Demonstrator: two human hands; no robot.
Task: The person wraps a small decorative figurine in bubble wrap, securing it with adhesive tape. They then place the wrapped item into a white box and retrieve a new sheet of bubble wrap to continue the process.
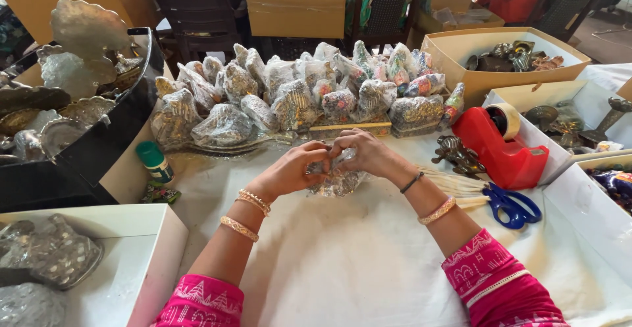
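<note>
You've got your left hand (289, 169) and right hand (368, 154) pinched together on a clear-wrapped ornament (337, 181), fingertips bunching the plastic on top so it stays snug. Wrapped pile (296, 96) sits just beyond your grip, tape dispenser (503, 146) and scissors (510, 205) off right.

Red tape dispenser (501, 148), blue scissors (512, 205), green-capped bottle (155, 162), white tablecloth (355, 261)
</note>
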